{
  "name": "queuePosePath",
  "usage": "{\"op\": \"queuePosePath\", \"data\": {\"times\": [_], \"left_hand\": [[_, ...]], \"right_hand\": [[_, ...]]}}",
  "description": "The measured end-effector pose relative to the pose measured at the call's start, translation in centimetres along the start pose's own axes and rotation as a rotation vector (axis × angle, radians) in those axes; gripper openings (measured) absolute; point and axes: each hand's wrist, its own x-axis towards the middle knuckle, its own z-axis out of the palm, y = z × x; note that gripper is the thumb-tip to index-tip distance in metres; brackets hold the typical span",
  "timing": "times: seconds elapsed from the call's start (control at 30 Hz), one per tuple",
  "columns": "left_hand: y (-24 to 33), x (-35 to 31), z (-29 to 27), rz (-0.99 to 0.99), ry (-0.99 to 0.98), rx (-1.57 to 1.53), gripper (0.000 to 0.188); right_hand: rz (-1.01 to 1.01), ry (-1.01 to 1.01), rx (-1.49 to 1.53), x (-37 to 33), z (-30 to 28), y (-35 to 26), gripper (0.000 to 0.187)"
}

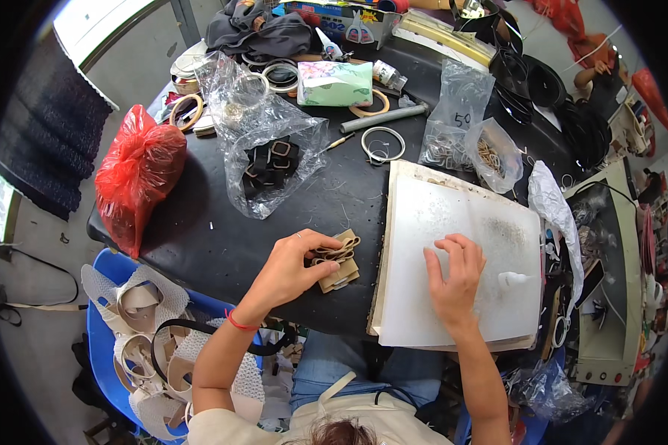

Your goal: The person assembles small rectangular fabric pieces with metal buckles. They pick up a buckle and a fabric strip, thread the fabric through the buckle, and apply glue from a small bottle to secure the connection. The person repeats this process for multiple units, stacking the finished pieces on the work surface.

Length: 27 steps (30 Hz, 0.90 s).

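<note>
My left hand [289, 268] is at the middle of the black table. Its thumb and fingers close on a small bundle of folded beige strips [337, 252], whose looped ends stick out past the fingertips. More flat beige pieces lie under the bundle on the tabletop. Over the white board [453, 204] on the right is my right hand [457, 285], its thumb held apart from the bent fingers and nothing visible in its grasp. A small white nozzle bottle [513, 279] lies on the board to the right of that hand.
Behind the left hand sits a clear bag of black buckled straps [271, 165]. A red plastic bag [139, 174] stands at the left edge, above a blue bin [104, 326] of beige straps. Bags of metal parts [453, 122], a grey rod [384, 118] and a tissue pack [335, 84] line the back.
</note>
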Motion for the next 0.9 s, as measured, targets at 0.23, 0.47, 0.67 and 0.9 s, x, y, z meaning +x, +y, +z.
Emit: {"op": "queuePosePath", "data": {"times": [0.23, 0.47, 0.67, 0.9], "left_hand": [[0.1, 0.2, -0.2, 0.131, 0.015, 0.301, 0.033], [0.8, 1.9, -1.6, -0.149, -0.171, 0.045, 0.037], [1.4, 1.4, -0.3, -0.073, -0.079, 0.302, 0.038], [0.7, 2.5, 0.0, -0.113, -0.054, 0.273, 0.036]], "right_hand": [[0.078, -0.036, 0.061, -0.9, 0.5, 0.3, 0.020], [0.070, -0.070, 0.041, -0.8, 0.5, 0.3, 0.020], [0.053, -0.080, 0.023, -0.8, 0.5, 0.3, 0.019], [0.052, -0.077, 0.023, -0.8, 0.4, 0.2, 0.018]]}}
